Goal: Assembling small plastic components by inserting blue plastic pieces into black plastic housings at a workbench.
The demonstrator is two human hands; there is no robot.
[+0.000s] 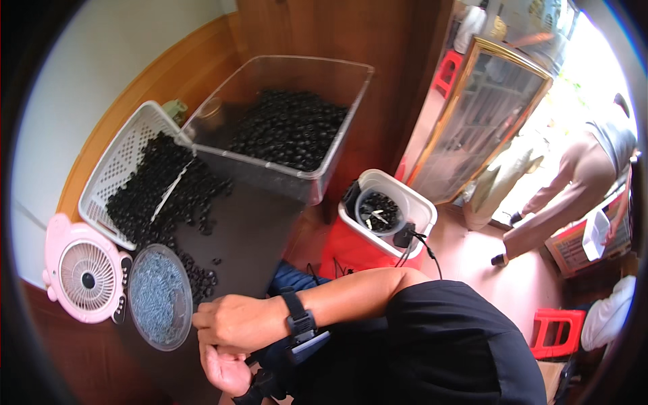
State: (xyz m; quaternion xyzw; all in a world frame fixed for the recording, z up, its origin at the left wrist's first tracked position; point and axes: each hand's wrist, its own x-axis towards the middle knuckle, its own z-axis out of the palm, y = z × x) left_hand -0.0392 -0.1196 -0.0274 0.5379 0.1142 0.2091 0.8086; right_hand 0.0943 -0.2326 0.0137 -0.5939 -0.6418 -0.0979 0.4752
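Observation:
My right hand (241, 323), with a black strap at the wrist, lies across my left hand (228, 370), and the two touch. The right fingers are curled closed; whatever they hold is hidden. My left hand is turned partly palm up with fingers bent under the right, and its grip is mostly covered. Just left of them stands a round clear tub (187, 331) of small silvery-blue metal pieces that look like screws. Small black round parts (201, 280) lie loose beyond the tub, spilling from a white perforated basket (101, 196) tipped on its side.
A large clear bin (317, 177) holds many black parts. The pink fan (67, 263) stands at left. On a red stool (331, 250) sits a white container (423, 223) with a small tub (398, 229) and cables. At right, a person (584, 162) bends near a framed glass panel (472, 121).

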